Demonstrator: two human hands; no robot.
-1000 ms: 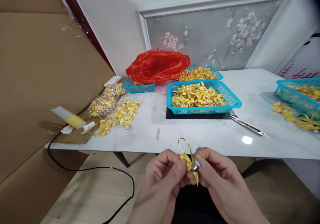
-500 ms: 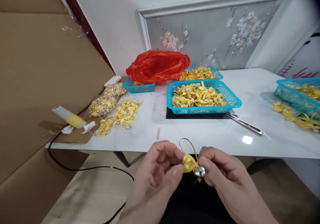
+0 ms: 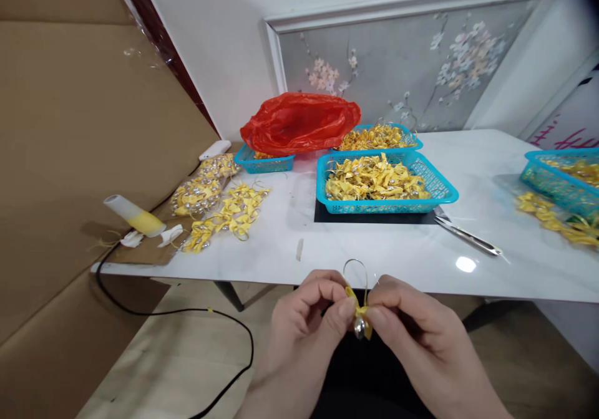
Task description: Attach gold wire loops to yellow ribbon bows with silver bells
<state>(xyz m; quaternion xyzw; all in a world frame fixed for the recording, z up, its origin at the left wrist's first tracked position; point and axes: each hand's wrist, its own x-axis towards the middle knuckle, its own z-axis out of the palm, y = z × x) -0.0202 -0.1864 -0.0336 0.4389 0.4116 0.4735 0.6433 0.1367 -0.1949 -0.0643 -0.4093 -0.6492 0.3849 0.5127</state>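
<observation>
Between my two hands, just in front of the table's near edge, is a yellow ribbon bow (image 3: 363,312) with a silver jingle bell (image 3: 359,328) hanging below it. A thin gold loop of cord (image 3: 356,262) stands up from the bow. My left hand (image 3: 311,322) pinches the bow's left side between thumb and fingers. From the other side, my right hand (image 3: 412,322) pinches the bow close to the bell. A thin, needle-like tip (image 3: 377,278) pokes up by my right forefinger; its kind is unclear.
A blue basket (image 3: 388,207) of bows with bells stands on the white table (image 3: 262,263), thread snips (image 3: 468,235) beside it. Behind are a red plastic bag (image 3: 299,126) and more baskets. Bagged and loose bows (image 3: 234,213) lie left, near a yellow-and-white tube (image 3: 135,215).
My hands have come closer together, and the left fingers now pinch nearer the bow's middle. The bow and bell have turned and shifted slightly left.
</observation>
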